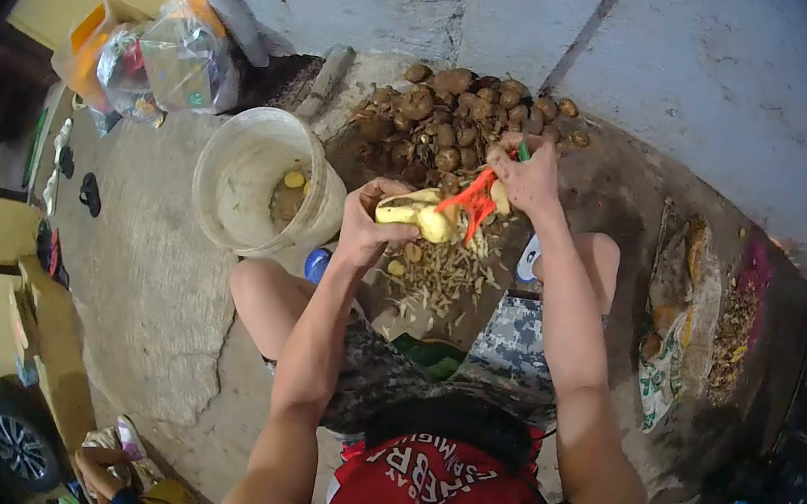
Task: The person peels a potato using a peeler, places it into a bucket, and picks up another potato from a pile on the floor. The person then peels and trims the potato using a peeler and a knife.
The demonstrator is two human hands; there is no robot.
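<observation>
My left hand [373, 225] is closed around a pale yellow, knobbly potato [433, 223], most of its visible surface peeled. In my right hand [531, 177] is a forked orange peeler [475, 200] with a green end showing above the fingers. The peeler's orange part reaches down beside the potato; whether it touches cannot be made out. Beneath both hands lies a heap of pale peelings [436, 276] on the ground. Just beyond them is a pile of brown, unpeeled potatoes [440, 116].
A whitish bucket [216, 179] with a few peeled pieces inside stands left of my left hand. Plastic bags [170, 62] sit at the upper left. Sacking [668, 315] and scraps lie at the right. Another person's arm [99, 472] shows at lower left near a wheel [18, 436].
</observation>
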